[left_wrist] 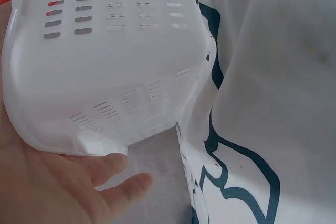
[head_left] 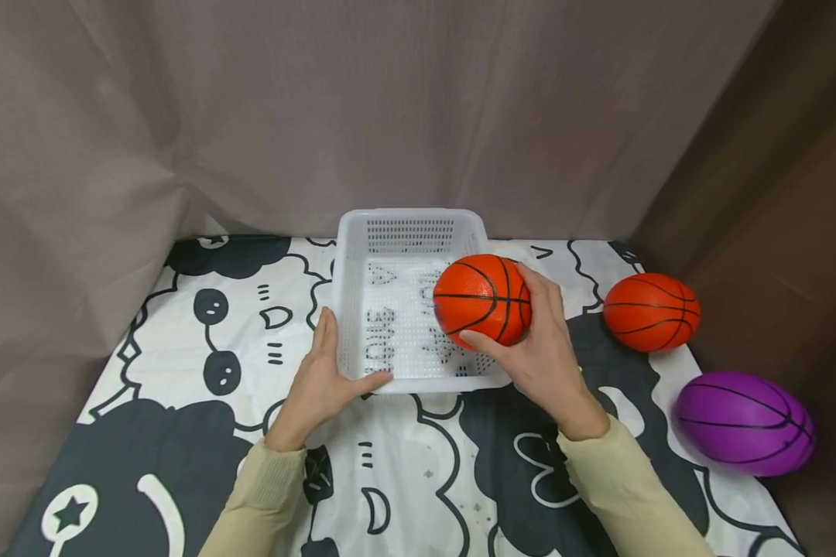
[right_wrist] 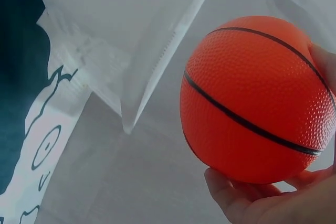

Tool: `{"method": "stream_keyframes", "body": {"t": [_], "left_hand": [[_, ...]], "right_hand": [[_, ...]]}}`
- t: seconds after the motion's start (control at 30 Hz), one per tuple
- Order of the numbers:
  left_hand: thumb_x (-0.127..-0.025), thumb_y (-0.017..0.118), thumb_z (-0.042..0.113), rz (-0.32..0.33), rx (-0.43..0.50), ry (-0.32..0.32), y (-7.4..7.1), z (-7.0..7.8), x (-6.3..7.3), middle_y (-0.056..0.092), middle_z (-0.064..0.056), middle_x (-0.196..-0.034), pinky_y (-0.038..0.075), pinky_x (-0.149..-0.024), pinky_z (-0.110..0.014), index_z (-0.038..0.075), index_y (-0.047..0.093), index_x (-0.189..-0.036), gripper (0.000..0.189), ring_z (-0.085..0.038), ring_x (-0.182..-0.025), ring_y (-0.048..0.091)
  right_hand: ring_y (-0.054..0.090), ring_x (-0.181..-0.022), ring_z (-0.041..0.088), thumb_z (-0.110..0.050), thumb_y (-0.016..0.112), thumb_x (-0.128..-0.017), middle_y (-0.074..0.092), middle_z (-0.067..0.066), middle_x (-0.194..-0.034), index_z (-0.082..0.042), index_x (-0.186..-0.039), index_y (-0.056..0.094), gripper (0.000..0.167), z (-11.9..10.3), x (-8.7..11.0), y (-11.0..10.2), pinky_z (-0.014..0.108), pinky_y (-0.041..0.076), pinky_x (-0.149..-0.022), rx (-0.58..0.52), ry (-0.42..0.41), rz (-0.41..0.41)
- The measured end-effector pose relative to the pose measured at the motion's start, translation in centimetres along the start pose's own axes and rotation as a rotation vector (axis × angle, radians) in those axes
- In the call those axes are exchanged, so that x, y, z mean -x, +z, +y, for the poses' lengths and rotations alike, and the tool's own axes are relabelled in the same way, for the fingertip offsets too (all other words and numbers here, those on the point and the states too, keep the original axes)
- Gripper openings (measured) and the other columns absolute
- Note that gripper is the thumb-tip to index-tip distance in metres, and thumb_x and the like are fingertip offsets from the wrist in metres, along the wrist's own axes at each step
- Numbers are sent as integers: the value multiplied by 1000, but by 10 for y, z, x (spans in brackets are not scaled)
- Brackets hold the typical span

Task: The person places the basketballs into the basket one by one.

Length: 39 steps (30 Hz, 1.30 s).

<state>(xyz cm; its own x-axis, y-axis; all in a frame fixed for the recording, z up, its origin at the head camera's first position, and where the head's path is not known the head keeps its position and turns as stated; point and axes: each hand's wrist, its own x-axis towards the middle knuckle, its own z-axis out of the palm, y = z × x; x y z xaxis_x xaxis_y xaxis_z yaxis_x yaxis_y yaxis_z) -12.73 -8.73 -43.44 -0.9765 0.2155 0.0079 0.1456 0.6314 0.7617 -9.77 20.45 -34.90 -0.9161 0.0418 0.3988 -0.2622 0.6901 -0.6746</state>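
An orange toy basketball (head_left: 483, 300) is gripped by my right hand (head_left: 545, 358), fingers round its right side and thumb at its front. It is over the right part of a white plastic basket (head_left: 351, 224) with slotted walls. In the right wrist view the ball (right_wrist: 252, 103) appears beside the basket's corner, fingers beneath it. At the basket's near left corner rests my left hand (head_left: 329, 387), thumb along the front rim and fingers fairly straight against the left side. The left wrist view shows those fingers (left_wrist: 128, 187) by the basket's outer wall (left_wrist: 105, 72).
To the right lie a second orange ball (head_left: 652, 312) and, nearer me, a purple ball (head_left: 745, 423) with black lines. A black-and-white cartoon cloth (head_left: 390, 472) covers the table. Grey-brown curtains (head_left: 320, 108) hang behind it and at the sides.
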Motion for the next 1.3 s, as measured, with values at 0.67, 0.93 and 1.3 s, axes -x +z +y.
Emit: {"method": "stream_keyframes", "body": {"t": [0.67,0.93,1.3], "left_hand": [[-64,71,76,8,-6,1,-2,1,-2,-12,-5,-161,27,-112,-45,9,-7,-155,137,-30,-140,27],[-64,71,77,-1,-9,-8,-1,0,-1,-12,-7,-161,29,-111,-45,8,-7,-155,138,-31,-139,30],[-63,69,79,-19,-10,-29,-1,2,-2,-12,-6,-161,29,-111,-45,9,-8,-155,138,-30,-139,30]], "right_hand": [[38,-126,26,-44,86,-70,33,8,-144,-19,-150,30,100,10,9,40,50,47,-93,37,5,-121],[37,-127,28,-44,87,-69,32,10,-146,-14,-150,31,102,14,12,50,51,46,-94,78,27,-160],[38,-123,28,-44,87,-69,34,12,-144,-12,-149,32,102,16,9,57,49,47,-92,142,12,-205]]}}
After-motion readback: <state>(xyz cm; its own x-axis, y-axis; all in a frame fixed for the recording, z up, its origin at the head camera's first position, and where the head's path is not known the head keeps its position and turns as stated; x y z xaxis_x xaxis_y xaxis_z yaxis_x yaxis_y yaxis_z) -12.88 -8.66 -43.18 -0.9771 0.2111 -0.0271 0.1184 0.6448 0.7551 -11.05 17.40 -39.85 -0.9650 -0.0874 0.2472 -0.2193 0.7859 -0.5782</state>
